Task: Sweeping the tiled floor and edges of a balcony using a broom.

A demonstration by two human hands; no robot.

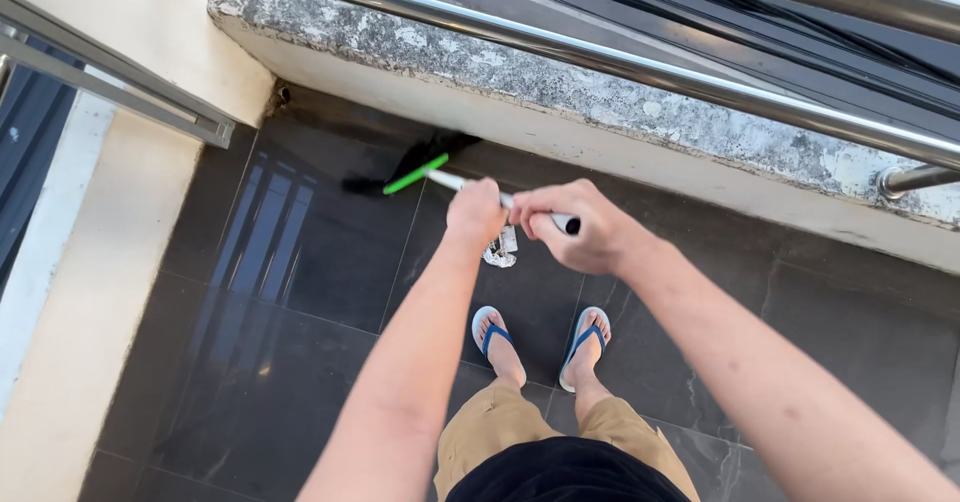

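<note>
Both hands are gripping the broom [470, 184]: the left hand [476, 214] is wrapping its fingers tight around the pale handle, and the right hand [580, 230] is closing in a fist just behind, at the handle's dark end. Beyond the left fingers, the green neck and black bristles are lying on the dark floor tiles [300, 292] beside the stained ledge [560, 87], while a crumpled white scrap [500, 249] is sitting just below the knuckles.

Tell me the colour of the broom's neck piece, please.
Bright green neck piece, above black bristles; head view.
</note>
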